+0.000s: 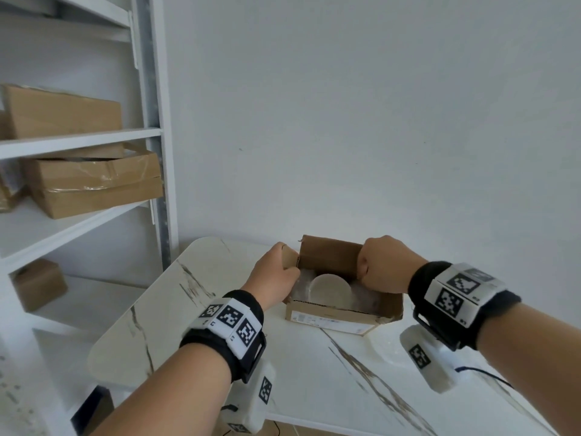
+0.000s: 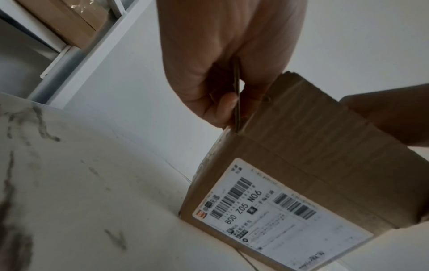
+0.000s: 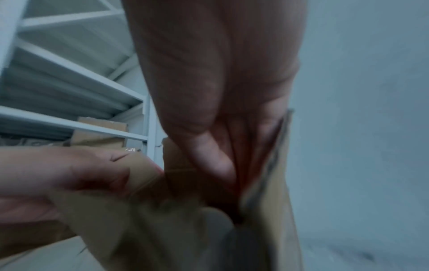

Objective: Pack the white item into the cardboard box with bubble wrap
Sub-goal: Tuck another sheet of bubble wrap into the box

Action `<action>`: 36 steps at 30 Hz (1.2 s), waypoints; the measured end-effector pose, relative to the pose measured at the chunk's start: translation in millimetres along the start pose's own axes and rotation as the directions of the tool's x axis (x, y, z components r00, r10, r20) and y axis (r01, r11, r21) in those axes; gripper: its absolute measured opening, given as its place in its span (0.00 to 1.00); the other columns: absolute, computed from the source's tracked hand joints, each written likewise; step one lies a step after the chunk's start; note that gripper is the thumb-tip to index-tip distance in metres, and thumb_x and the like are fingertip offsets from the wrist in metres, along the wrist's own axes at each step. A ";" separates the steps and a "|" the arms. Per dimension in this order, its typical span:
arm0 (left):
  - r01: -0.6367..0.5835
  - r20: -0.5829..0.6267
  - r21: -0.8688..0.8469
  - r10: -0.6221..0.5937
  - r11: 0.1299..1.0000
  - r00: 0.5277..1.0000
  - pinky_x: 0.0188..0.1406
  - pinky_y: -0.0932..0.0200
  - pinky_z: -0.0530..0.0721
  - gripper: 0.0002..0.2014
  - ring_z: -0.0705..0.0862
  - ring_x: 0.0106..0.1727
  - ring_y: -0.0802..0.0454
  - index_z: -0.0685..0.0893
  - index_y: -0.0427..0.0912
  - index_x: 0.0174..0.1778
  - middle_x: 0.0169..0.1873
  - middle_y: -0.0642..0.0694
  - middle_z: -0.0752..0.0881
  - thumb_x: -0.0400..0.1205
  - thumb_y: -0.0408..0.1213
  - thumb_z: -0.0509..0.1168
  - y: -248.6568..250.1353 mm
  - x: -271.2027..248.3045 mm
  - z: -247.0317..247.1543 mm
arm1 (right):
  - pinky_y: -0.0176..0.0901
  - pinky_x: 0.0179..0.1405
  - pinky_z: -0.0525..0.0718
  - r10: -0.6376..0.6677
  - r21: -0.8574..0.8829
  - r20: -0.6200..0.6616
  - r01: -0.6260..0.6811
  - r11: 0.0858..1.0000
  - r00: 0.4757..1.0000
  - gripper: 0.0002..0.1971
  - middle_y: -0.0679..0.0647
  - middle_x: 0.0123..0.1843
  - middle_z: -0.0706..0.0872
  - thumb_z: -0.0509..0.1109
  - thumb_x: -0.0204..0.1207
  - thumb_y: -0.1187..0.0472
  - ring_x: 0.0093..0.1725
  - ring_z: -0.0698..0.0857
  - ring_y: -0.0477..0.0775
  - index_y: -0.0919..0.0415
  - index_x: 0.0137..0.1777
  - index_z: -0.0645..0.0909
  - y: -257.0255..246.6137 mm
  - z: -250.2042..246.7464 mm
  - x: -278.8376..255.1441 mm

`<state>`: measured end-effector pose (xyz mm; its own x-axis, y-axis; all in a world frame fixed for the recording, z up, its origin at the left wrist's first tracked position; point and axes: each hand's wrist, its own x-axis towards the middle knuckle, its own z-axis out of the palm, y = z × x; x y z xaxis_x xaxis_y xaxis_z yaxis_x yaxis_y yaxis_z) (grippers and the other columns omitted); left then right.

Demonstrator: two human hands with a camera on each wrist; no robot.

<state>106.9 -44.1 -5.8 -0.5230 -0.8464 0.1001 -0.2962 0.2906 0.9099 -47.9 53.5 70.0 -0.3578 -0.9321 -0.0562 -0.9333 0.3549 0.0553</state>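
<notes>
Both wrists frame the cardboard box (image 1: 342,313) at twelve o'clock; left hand (image 1: 273,275) pinches its nine-o'clock flap, right hand (image 1: 386,265) grips the three-o'clock flap. White item (image 1: 330,289) sits inside on bubble wrap (image 1: 301,283). Uneven pulling could tear flaps.

Brown boxes (image 1: 91,180) on white shelving (image 1: 151,121); marble table (image 1: 188,309)

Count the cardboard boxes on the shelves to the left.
4: one on the upper shelf, two stacked on the middle shelf, one small one lower down. Others may be hidden at the left edge.
</notes>
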 end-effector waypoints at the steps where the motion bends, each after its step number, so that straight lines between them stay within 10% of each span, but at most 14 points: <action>1: 0.006 0.003 0.002 -0.006 1.000 1.000 0.24 0.64 0.71 0.11 0.77 0.39 0.50 0.75 0.42 0.58 0.45 0.46 0.79 0.81 0.28 0.56 0.2 0.7 -0.2 | 0.39 0.38 0.83 0.032 -0.031 0.026 -0.032 0.999 0.999 0.10 0.53 0.30 0.81 0.65 0.72 0.63 0.34 0.81 0.53 0.60 0.29 0.78 -1.7 -2.6 -0.2; 5: 0.037 0.032 -0.008 -0.037 0.999 0.999 0.17 0.63 0.71 0.12 0.77 0.31 0.50 0.76 0.42 0.56 0.41 0.44 0.80 0.79 0.27 0.56 3.0 3.2 -1.1 | 0.38 0.41 0.83 0.101 -0.049 0.166 -0.094 0.994 0.981 0.17 0.57 0.43 0.85 0.60 0.81 0.64 0.42 0.86 0.55 0.58 0.29 0.67 -11.7 -7.6 5.1; 9: 0.040 0.038 0.006 -0.040 0.999 0.998 0.16 0.64 0.71 0.12 0.77 0.33 0.49 0.76 0.43 0.55 0.42 0.44 0.81 0.79 0.28 0.57 3.4 2.8 -1.7 | 0.46 0.67 0.77 0.110 -0.072 0.325 -0.092 0.993 0.939 0.13 0.63 0.68 0.82 0.55 0.84 0.64 0.62 0.82 0.56 0.63 0.43 0.80 -18.2 -0.5 14.9; 13: 0.046 0.038 0.012 -0.046 0.999 0.998 0.16 0.64 0.70 0.11 0.77 0.33 0.49 0.77 0.41 0.56 0.44 0.42 0.81 0.79 0.28 0.57 3.6 3.7 -1.7 | 0.45 0.64 0.77 0.143 -0.074 0.331 -0.125 0.989 0.933 0.16 0.61 0.60 0.83 0.52 0.84 0.64 0.52 0.75 0.53 0.65 0.63 0.80 -18.9 9.9 19.1; 19: 0.083 0.063 0.108 -0.090 0.991 0.994 0.17 0.62 0.72 0.10 0.77 0.27 0.46 0.78 0.34 0.52 0.38 0.38 0.81 0.77 0.26 0.57 17.6 11.9 -3.1 | 0.44 0.44 0.85 0.131 0.175 0.305 -0.191 0.966 0.943 0.07 0.58 0.46 0.85 0.64 0.79 0.66 0.39 0.82 0.54 0.65 0.43 0.82 -2.9 6.1 28.4; 25: 0.139 0.034 0.183 -0.147 0.973 0.989 0.21 0.63 0.73 0.08 0.79 0.30 0.43 0.79 0.36 0.36 0.31 0.37 0.79 0.73 0.22 0.56 20.3 32.6 2.6 | 0.52 0.45 0.92 0.278 0.564 -0.039 -0.208 0.799 0.960 0.12 0.61 0.39 0.93 0.62 0.74 0.68 0.34 0.90 0.60 0.67 0.41 0.88 36.2 -8.6 32.1; 28: 0.199 -0.013 0.147 -0.200 0.969 0.980 0.20 0.63 0.70 0.09 0.74 0.25 0.47 0.78 0.36 0.35 0.26 0.41 0.76 0.74 0.21 0.56 17.9 43.2 5.8 | 0.45 0.43 0.85 0.372 0.500 -0.312 -0.182 0.847 0.874 0.13 0.54 0.43 0.89 0.60 0.70 0.66 0.43 0.87 0.59 0.56 0.43 0.87 56.3 2.7 29.6; 36: 0.273 -0.080 0.097 -0.266 0.957 0.961 0.19 0.65 0.64 0.13 0.68 0.20 0.50 0.83 0.33 0.42 0.22 0.42 0.73 0.76 0.19 0.54 16.1 53.4 11.5 | 0.45 0.59 0.80 0.284 0.342 -0.005 -0.265 0.901 0.959 0.16 0.53 0.63 0.84 0.66 0.75 0.60 0.62 0.82 0.56 0.55 0.63 0.82 86.4 72.4 34.2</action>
<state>65.0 -79.5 9.6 -0.3594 -0.9263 -0.1135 -0.5038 0.0902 0.8591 -143.1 57.4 0.7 -0.6082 -0.7931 -0.0333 -0.7570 0.5921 -0.2766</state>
